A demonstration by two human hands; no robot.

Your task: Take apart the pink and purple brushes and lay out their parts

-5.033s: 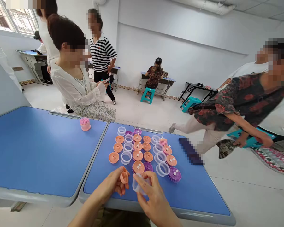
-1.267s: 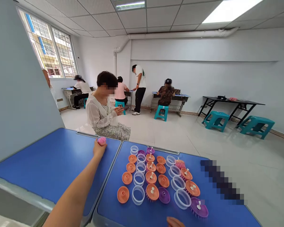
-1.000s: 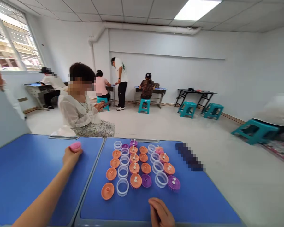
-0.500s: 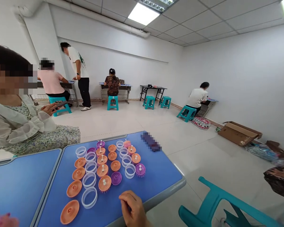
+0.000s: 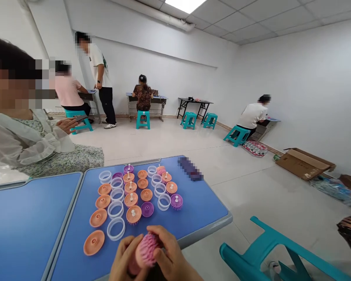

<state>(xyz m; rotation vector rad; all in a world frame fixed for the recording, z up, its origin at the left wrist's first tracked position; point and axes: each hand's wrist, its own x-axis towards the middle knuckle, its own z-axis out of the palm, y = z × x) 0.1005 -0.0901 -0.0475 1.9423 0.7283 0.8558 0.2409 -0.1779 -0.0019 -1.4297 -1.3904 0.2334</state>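
A round brush head with pink bristles and a light orange side is between my two hands, above the near edge of the blue table. My left hand closes round its left side. The fingers of my right hand press on its right side and top. Beyond my hands lie rows of parts: orange discs, a purple disc, clear plastic rings, and orange bristled heads with white pegs. A purple bristled head stands at the right end.
A second blue table adjoins on the left, with a seated person behind it holding a phone. A dark, blurred-out item lies at the table's far right corner. A teal stool stands close on the right.
My right hand has left its resting place by the table edge. The pink-bristled brush head, a blur at the lower left before, is now held in both hands. The view has shifted slightly.
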